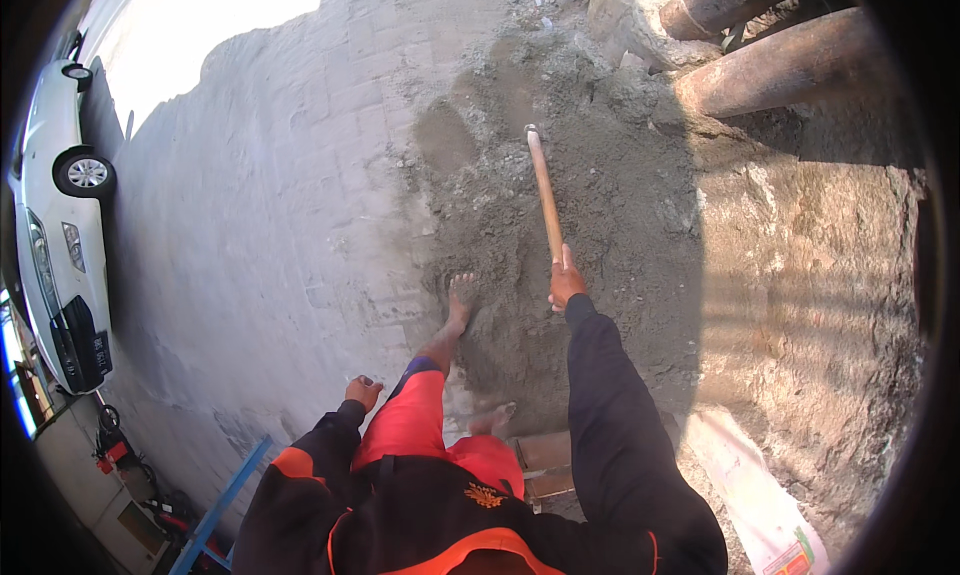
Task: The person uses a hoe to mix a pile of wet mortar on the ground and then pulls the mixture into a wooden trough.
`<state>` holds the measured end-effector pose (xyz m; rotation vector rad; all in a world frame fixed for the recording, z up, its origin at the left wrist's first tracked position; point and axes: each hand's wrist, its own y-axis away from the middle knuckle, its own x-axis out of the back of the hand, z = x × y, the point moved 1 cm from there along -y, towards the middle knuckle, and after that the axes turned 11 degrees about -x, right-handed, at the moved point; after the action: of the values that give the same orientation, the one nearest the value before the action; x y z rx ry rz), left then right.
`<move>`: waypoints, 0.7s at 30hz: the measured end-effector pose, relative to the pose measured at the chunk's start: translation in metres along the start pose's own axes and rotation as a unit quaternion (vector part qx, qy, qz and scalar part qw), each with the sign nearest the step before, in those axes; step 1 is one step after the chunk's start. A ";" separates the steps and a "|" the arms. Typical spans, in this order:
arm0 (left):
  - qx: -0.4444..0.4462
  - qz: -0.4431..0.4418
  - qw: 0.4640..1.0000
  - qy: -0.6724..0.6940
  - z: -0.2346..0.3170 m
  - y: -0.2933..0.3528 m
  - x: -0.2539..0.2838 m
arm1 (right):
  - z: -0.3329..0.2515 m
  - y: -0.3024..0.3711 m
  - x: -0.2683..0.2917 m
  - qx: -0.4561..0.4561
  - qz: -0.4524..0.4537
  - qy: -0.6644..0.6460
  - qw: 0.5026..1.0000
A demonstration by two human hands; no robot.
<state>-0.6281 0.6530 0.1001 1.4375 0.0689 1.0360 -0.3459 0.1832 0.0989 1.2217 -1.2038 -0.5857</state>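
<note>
My right hand [567, 279] is wrapped around the wooden handle of a hoe [546, 200], arm stretched forward. The handle slants away from me to a pale far end, and the blade is hidden in the wet grey sand or mortar mix [620, 215]. This mix lies spread in a rough, lumpy heap. Beside my left thigh, my left hand [363, 390] hangs with its fingers curled, and nothing shows in it. One bare foot [461, 303] is planted at the left edge of the heap.
Large rusty pipes [790, 70] lie at the far right, beside a rough earthen bank [800, 275]. A white sack [750, 485] is at lower right. A white car [60, 235] stands far left, with a blue bar [225, 505] and a red motorbike [120, 453] at lower left.
</note>
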 end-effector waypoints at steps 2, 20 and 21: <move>-0.047 0.006 0.999 -0.007 0.013 -0.005 0.013 | 0.057 0.009 -0.027 -0.003 -0.005 0.006 1.000; -0.363 -0.075 0.895 -0.248 0.270 0.047 -0.073 | 0.262 0.234 0.063 0.013 -0.062 0.011 0.998; -0.415 -0.068 0.862 -0.284 0.293 0.062 -0.083 | 0.305 0.248 0.068 0.127 0.000 0.009 0.992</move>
<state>-0.5328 0.3654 0.1685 0.8566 -0.6315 0.3823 -0.6630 0.0820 0.3197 1.4372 -1.2912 -0.4281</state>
